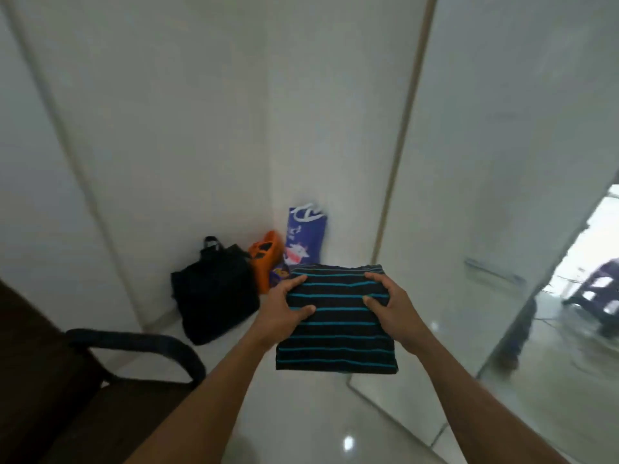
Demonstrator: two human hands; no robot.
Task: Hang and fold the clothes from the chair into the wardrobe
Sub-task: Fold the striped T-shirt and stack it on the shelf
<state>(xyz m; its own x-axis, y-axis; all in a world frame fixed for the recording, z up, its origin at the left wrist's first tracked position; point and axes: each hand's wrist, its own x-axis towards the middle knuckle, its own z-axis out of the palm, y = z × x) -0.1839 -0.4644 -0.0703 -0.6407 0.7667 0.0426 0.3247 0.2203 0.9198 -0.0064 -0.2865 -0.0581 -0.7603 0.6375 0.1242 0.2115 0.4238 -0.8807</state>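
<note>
A folded black garment with thin teal stripes (336, 336) is held flat in the air in front of me, above the white floor. My left hand (283, 308) grips its left edge, thumb on top and fingers underneath. My right hand (390, 304) grips its right edge the same way. The dark chair (134, 349), with a curved black armrest, stands at the lower left. A glossy white wardrobe door (495, 162) with a tan edge strip rises on the right.
In the corner on the floor stand a black bag (214, 293), an orange bag (266, 257) and a blue paper bag (306, 236). White wall panels fill the left and centre. The glossy door reflects a room at the far right.
</note>
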